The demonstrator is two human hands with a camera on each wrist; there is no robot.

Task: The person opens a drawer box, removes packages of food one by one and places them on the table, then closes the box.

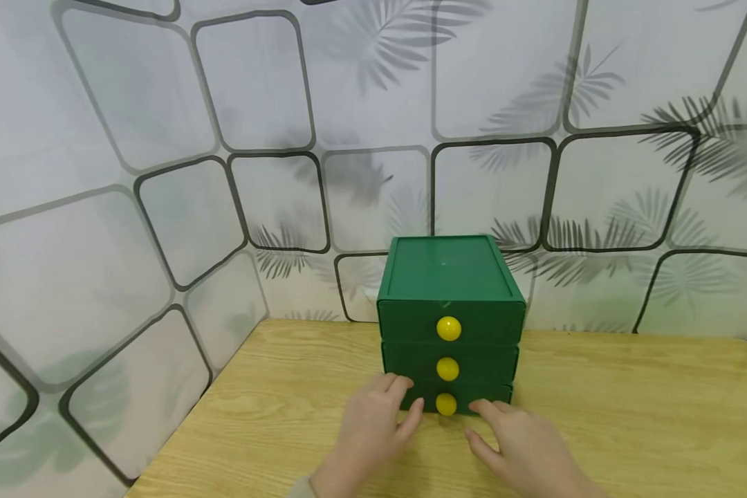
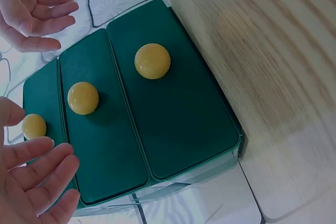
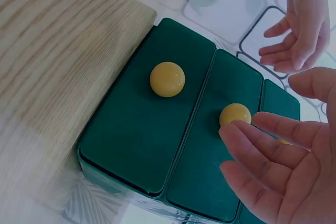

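Observation:
A green drawer box (image 1: 451,270) with three stacked drawers stands on the wooden table, every drawer closed. Each front carries a round yellow knob, among them the top knob (image 1: 449,328), the middle knob (image 1: 447,369) and the bottom knob (image 1: 446,404). My left hand (image 1: 373,422) is before the box's lower left side, fingers spread and nothing held. On the other side my right hand (image 1: 526,443) reaches toward the lower right front, its fingers loosely bent and holding nothing. Whether any fingertip touches the box, I cannot tell.
The light wooden table (image 1: 629,401) extends to both sides of the box. Behind it and along the left hangs a pale curtain (image 1: 373,200) with dark rounded outlines and leaf prints, close to the table's back edge.

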